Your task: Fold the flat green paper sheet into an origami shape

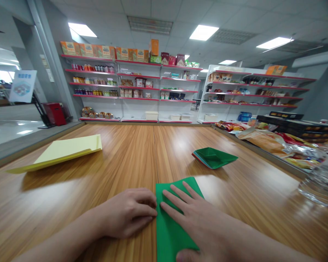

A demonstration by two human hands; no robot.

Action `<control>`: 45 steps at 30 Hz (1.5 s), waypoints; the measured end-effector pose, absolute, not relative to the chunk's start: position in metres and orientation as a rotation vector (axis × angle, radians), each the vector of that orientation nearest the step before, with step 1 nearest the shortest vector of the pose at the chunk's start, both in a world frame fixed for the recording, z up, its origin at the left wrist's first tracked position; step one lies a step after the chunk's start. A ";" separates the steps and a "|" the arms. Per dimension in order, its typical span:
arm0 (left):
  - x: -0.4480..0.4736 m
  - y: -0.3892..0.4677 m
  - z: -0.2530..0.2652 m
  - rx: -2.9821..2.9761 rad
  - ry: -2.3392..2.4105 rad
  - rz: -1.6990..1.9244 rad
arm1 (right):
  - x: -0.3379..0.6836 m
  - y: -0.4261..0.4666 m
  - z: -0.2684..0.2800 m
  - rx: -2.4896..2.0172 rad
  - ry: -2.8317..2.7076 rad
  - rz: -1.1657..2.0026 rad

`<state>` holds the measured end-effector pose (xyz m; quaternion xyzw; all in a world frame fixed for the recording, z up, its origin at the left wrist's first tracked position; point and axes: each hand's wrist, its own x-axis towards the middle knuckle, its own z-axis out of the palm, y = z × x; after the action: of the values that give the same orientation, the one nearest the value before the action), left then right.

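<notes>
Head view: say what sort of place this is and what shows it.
Probably a small shop, or a mock-up of one: red-edged shelves, orange boxes along their top, and packets heaped at the right.

Green paper (170, 233): one plain, vivid piece, matte, no print or pattern visible. Lies flat on the wood-grain table (125, 156), longer side running away from the near edge. Left edge straight, close along the tabletop's seam; far edge slightly slanted, right-hand corner farthest out. Middle and right side partly covered. Single or folded layer: can't tell from here.
</notes>
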<state>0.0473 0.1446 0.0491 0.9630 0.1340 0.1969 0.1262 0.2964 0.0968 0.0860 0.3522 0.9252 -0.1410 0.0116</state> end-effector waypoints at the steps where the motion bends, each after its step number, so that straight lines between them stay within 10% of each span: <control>1: 0.047 0.144 0.049 2.805 0.393 0.570 | 0.296 0.097 0.086 1.099 2.884 -0.440; 45: 0.042 0.153 0.035 2.922 0.553 0.554 | 0.302 0.119 0.064 1.169 2.921 -0.115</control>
<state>0.0421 0.1526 0.0351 0.9643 0.1823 0.1828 0.0581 0.3025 0.1189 0.0641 0.3712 0.9278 -0.0366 -0.0033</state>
